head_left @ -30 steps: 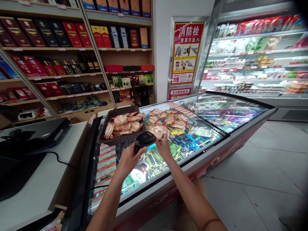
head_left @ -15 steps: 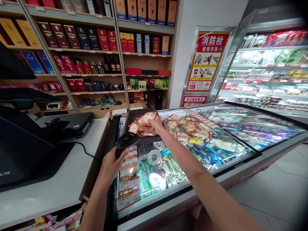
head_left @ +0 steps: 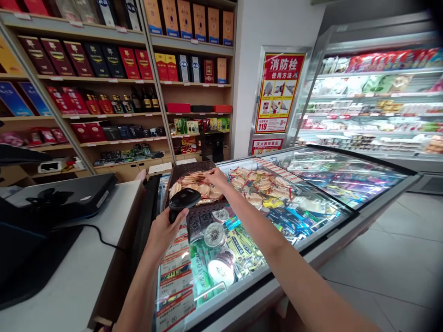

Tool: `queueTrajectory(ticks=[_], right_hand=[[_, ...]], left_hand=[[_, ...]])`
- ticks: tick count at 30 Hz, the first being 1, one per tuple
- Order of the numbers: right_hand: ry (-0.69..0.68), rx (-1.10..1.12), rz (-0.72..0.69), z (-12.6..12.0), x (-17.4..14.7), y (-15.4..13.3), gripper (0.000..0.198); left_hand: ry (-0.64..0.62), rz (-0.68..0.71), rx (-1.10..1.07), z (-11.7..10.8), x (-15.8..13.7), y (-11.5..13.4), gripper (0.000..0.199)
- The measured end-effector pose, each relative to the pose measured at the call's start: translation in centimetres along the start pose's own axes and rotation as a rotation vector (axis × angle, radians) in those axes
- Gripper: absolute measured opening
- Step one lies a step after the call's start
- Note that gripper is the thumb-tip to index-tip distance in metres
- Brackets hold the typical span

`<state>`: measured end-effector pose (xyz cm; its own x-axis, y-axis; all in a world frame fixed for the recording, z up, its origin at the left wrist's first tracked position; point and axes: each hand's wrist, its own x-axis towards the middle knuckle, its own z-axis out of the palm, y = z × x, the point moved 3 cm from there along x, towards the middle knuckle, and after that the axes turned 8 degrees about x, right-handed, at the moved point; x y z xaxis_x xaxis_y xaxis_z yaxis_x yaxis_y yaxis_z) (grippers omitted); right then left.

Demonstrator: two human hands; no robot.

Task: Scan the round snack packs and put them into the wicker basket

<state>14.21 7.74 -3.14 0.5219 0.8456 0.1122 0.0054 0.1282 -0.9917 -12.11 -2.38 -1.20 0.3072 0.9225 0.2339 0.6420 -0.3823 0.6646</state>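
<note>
A black scanner [head_left: 186, 197] is tilted before the dark woven basket [head_left: 189, 168], where round, seemingly wrapped biscuits [head_left: 206, 190] lie heaped.

Scanner [head_left: 184, 198], handle partly hidden by left hand's fingers [head_left: 182, 215]

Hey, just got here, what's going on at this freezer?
A person has a black handheld scanner in their left hand, over the near side of a dark basket. Their right hand is in among the wrapped round biscuits in that basket; whether it grips one isn't clear. More wrapped biscuits lie beside the basket, on the glass-topped freezer.
</note>
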Motion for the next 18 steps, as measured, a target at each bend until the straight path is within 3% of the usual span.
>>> queueTrajectory(ticks=[4,6,8,11,14,18], right_hand=[[0.284,-0.362,-0.136,-9.5,-1.7,1.3,0.031],[0.423,-0.523,-0.112,-13.9,-3.2,2.6,0.040],[0.475,-0.599,-0.026,-17.2,-4.6,4.3,0.055],[0.431,-0.589,0.115,-20.1,-5.7,6.6,0.074],[0.326,-0.500,0.146,-21.5,-6.0,7.7,0.083],[0.232,-0.205,0.139,-23.0,-6.8,8.0,0.064]], left_hand=[[-0.101,0.069,-0.046,2.8,1.4,2.6,0.052],[-0.130,0.093,-0.032,4.4,1.8,3.8,0.053],[-0.154,0.113,0.010,5.9,2.0,5.0,0.053],[-0.176,0.147,0.065,7.8,2.0,6.9,0.053],[-0.186,0.170,0.098,9.2,1.8,8.9,0.055],[-0.206,0.210,0.143,10.3,1.1,11.4,0.058]])
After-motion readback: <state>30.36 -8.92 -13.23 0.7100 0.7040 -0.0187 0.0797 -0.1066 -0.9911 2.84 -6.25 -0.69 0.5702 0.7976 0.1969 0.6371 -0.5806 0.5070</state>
